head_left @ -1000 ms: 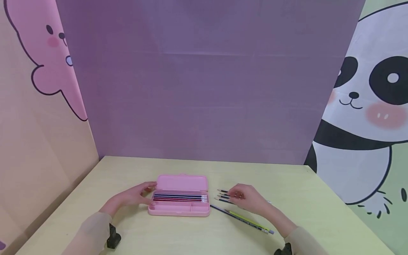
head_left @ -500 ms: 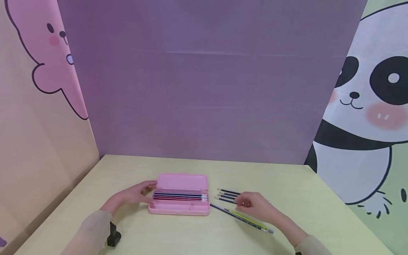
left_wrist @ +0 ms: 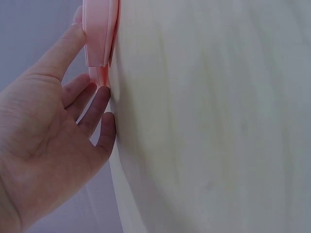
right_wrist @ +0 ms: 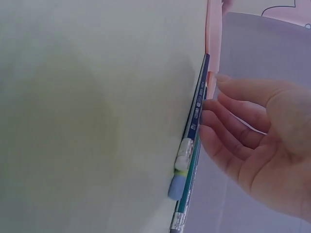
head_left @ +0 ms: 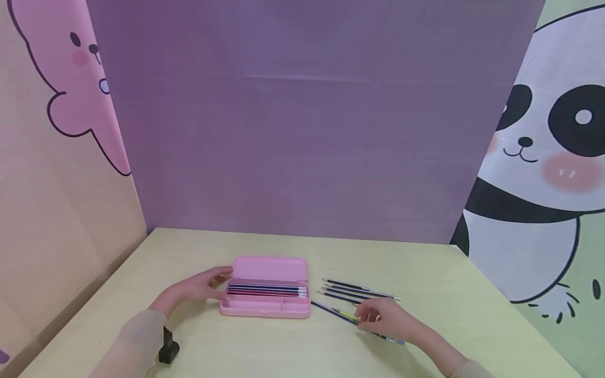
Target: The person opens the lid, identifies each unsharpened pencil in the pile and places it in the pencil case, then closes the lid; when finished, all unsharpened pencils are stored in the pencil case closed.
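An open pink pencil case (head_left: 252,307) lies mid-table, its lid (head_left: 269,269) folded back and several dark and red pencils (head_left: 267,291) in its long compartment. My left hand (head_left: 198,287) is at its left end; in the left wrist view the thumb touches the case (left_wrist: 99,36) and the relaxed fingers rest near the lid. To the right, my right hand (head_left: 389,317) hovers over a yellow-green pencil (head_left: 346,315) and a dark patterned pencil (head_left: 323,307), partly covering both. In the right wrist view, its fingertips are right at the dark pencil (right_wrist: 198,104), thumb apart.
Several dark pencils (head_left: 347,286) lie side by side just beyond my right hand, points toward the case. A purple backdrop (head_left: 302,131) stands behind the table (head_left: 236,352), with a panda picture (head_left: 543,184) on the right wall.
My right hand has moved from above the row of dark pencils toward me and right, over the yellow-green and patterned pencils, uncovering the row. My left hand stays at the case.
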Available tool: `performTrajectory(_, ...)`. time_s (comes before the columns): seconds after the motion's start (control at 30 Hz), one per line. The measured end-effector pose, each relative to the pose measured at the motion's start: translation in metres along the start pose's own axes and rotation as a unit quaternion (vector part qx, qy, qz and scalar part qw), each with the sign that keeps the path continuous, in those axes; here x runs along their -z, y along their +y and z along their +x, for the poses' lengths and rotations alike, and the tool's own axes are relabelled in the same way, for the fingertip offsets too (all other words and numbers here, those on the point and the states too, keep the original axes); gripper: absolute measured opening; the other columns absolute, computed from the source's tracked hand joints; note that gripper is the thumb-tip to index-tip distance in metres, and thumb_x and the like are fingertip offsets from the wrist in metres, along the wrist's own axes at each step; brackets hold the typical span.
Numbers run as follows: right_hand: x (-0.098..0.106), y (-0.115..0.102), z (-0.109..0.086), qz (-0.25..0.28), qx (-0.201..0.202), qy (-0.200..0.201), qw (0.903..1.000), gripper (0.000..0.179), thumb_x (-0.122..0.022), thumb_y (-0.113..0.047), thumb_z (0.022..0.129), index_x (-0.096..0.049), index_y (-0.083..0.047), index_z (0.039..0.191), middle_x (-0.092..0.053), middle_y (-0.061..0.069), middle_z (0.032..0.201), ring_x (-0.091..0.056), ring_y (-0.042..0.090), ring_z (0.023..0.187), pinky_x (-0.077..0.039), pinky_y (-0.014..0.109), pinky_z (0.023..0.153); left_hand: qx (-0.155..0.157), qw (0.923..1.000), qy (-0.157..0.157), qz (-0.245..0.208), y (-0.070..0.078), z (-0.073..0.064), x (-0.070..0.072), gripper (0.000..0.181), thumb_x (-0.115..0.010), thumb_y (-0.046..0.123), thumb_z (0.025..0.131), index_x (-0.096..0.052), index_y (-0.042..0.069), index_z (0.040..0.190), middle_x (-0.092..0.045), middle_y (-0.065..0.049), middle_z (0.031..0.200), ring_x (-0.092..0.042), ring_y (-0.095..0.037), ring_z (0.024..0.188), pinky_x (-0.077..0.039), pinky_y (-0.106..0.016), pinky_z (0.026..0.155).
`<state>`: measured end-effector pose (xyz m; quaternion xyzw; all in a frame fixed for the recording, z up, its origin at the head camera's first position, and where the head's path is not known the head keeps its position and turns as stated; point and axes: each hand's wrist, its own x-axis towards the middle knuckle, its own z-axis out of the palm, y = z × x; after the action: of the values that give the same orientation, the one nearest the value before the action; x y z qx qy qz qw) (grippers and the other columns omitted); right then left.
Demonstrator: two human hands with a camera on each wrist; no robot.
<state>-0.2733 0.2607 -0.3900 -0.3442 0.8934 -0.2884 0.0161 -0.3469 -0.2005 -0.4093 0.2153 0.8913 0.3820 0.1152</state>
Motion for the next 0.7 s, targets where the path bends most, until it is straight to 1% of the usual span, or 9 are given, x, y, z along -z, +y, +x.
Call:
performTrajectory(0.13,0.0005,0.0014,-0.0032,0.033,-0.028,-0.023,0.9988,0.013,-0.070,-0.015,0.083,-0.064,-0.007,0.091,-0.063,-0.003,0.080,-0.057,0.000,0.070,-0.051,0.020,0.060,0.004,1.0000,0.002,0.004,0.0009,0.0012,-0.0005,0.083,-0.074,0.031,0.080,-0.031,0.006,0.145,-0.038,-0.019,0.145,-0.039,-0.040,0.128,-0.033,-0.057,0.106)
performTrajectory(0.23,-0.0002,0.0035,-0.0039,0.037,-0.038,-0.027,0.9982,0.014,-0.071,-0.014,0.082,-0.064,-0.007,0.092,-0.063,-0.002,0.082,-0.056,0.000,0.071,-0.051,0.021,0.061,0.005,1.0000,0.001,0.004,0.0004,0.0021,-0.0010,0.082,-0.074,0.030,0.080,-0.031,0.006,0.145,-0.038,-0.019,0.145,-0.038,-0.040,0.128,-0.032,-0.057,0.107)
performTrajectory(0.3,-0.0009,0.0049,-0.0038,0.032,-0.038,-0.024,0.9985,0.016,-0.072,-0.013,0.081,-0.064,-0.006,0.092,-0.063,0.000,0.082,-0.056,0.001,0.071,-0.051,0.021,0.062,0.003,1.0000,-0.001,0.009,-0.0003,0.0025,-0.0011,0.083,-0.074,0.030,0.080,-0.031,0.005,0.145,-0.037,-0.020,0.145,-0.038,-0.041,0.128,-0.032,-0.057,0.107)
performTrajectory(0.4,-0.0016,0.0058,-0.0040,0.020,-0.043,-0.016,0.9988,0.019,-0.074,-0.014,0.078,-0.065,-0.006,0.094,-0.063,0.001,0.085,-0.055,0.003,0.073,-0.051,0.020,0.063,0.008,1.0000,0.001,0.005,-0.0013,0.0027,-0.0013,0.084,-0.075,0.031,0.079,-0.031,0.007,0.145,-0.037,-0.019,0.145,-0.038,-0.040,0.128,-0.032,-0.056,0.107)
performTrajectory(0.5,-0.0018,0.0058,-0.0045,0.008,-0.047,-0.012,0.9988,0.022,-0.075,-0.015,0.077,-0.066,-0.005,0.094,-0.063,0.000,0.087,-0.054,0.004,0.075,-0.050,0.020,0.064,0.011,0.9999,0.002,0.003,-0.0028,0.0032,-0.0008,0.084,-0.076,0.031,0.078,-0.031,0.008,0.145,-0.037,-0.018,0.145,-0.038,-0.039,0.128,-0.032,-0.056,0.107)
performTrajectory(0.7,-0.0005,0.0087,-0.0038,-0.009,-0.055,-0.013,0.9984,0.020,-0.075,-0.015,0.077,-0.068,-0.006,0.093,-0.063,-0.001,0.088,-0.055,0.003,0.076,-0.051,0.020,0.066,0.013,0.9999,0.002,-0.001,-0.0036,0.0027,-0.0003,0.084,-0.075,0.031,0.079,-0.031,0.008,0.146,-0.036,-0.018,0.146,-0.037,-0.040,0.129,-0.031,-0.056,0.108)
